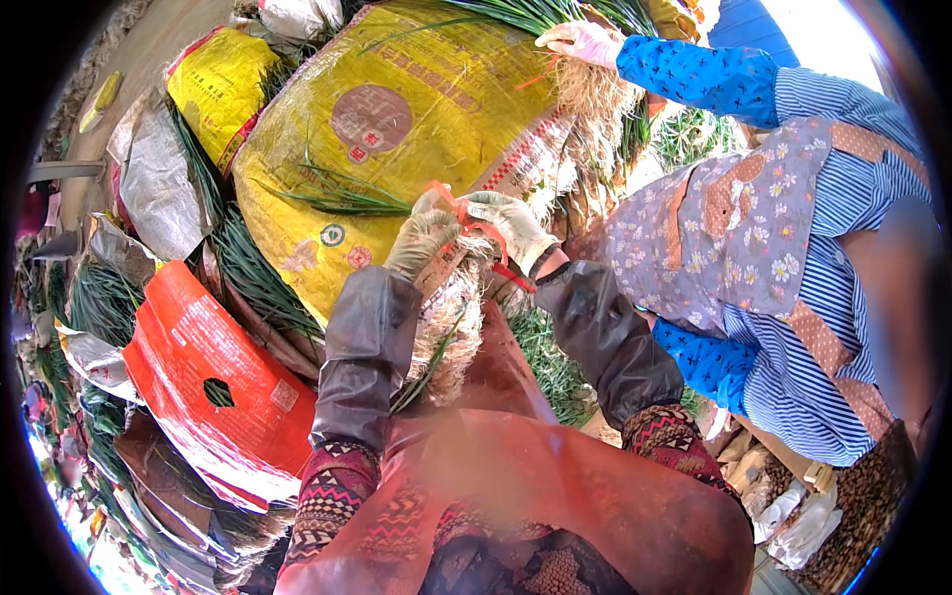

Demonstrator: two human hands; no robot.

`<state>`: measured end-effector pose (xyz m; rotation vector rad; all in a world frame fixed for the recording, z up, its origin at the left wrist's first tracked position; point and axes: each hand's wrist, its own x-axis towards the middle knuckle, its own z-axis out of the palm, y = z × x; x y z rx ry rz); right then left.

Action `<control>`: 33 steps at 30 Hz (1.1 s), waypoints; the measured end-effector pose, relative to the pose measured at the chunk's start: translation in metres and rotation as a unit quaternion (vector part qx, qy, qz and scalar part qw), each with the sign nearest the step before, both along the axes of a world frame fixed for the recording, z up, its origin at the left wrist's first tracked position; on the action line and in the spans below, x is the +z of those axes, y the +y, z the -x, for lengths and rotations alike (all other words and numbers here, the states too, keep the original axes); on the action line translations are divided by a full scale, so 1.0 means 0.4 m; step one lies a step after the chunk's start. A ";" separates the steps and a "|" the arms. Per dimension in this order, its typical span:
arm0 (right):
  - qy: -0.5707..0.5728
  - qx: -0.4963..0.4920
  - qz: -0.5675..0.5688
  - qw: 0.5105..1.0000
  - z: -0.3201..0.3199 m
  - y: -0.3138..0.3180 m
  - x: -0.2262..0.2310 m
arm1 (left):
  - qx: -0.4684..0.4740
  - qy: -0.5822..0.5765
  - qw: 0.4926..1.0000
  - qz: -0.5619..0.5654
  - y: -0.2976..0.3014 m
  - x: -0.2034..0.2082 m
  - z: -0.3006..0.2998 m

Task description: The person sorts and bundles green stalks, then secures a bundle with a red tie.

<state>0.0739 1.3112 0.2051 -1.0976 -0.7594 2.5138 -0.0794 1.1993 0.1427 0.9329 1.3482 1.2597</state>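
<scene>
Both my hands wear pale, soiled gloves and meet in front of me. My left hand [424,238] is closed, with a red plastic strip [486,232] running from its fingers. My right hand [512,228] pinches the same strip from the other side. Just beneath them lies a bundle of pale, stringy roots [446,332], with the strip around its upper part. Long thin green leaves [342,193] spread left from my hands over a yellow woven sack [416,109]. My fingertips partly hide how the strip is looped.
To my right a co-worker in blue sleeves and a flowered apron [729,223] rests a gloved hand [585,43] on another rooted green bundle [595,94]. An orange-red sack [218,387] and a smaller yellow sack [220,89] lie left. Loose green leaves [545,367] lie low, right of the roots.
</scene>
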 end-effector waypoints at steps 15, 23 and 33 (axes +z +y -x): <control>0.118 0.006 0.001 0.993 -0.002 0.008 0.027 | 0.013 -0.054 0.998 -0.011 0.004 0.059 -0.001; 0.172 0.076 0.048 0.981 -0.029 0.016 -0.039 | 0.013 -0.009 1.000 -0.009 0.004 0.006 0.002; 0.129 0.103 0.042 0.985 -0.016 0.022 0.023 | 0.003 -0.028 0.999 0.028 0.000 0.039 -0.007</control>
